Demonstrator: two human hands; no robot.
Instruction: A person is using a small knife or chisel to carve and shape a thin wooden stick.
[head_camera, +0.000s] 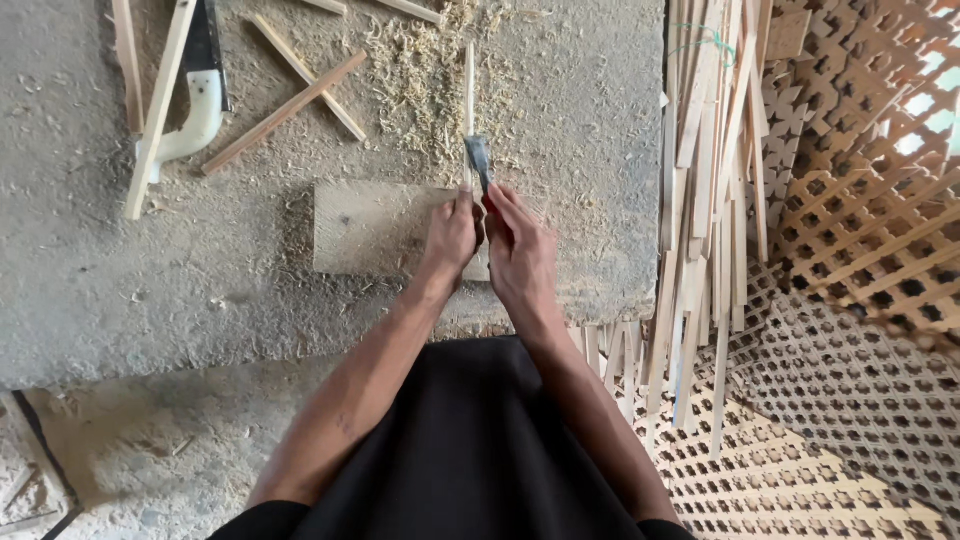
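Arms: bare from the elbows down to each hand, no watch or rings visible.
Sleeves: black, short, at the frame's bottom.
Lap: black cloth.

chisel handle hidden in right hand, saw cut off at top

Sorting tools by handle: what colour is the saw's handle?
White, or off-white: the saw handle shows best in the head view, top left on the slab.
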